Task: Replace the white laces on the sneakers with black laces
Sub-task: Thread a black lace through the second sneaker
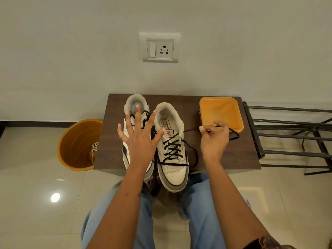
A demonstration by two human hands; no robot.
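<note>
Right sneaker (171,146): sits on the brown table (224,155), toe toward you, black lace (173,150) crossed through most eyelets; top pair looks unthreaded, though you can't be sure from here.
Left sneaker (133,123): just beside it, partly hidden under your left hand; black lace visible near its collar.
Right hand (213,139): fingers curled, pinching the free end of the black lace in front of the yellow box (221,112); strand runs back slack to the shoe and loops off the far side of your fist.
Left hand (139,135): fingers spread straight, hovering over the left sneaker, gripping nothing.
White lace (93,150): already lying in the orange bucket (79,144) on the floor.
Step in hand: likely drawing the lace through and evening it.
How to do it well: bring your flat left hand down on the right sneaker's tongue to steady it before you pull. Draw out along the lace's line, not upward, or the shoe may tip. Watch the loose loop by the sole; it could snag on the table edge. Compare both free ends before the next eyelet.
</note>
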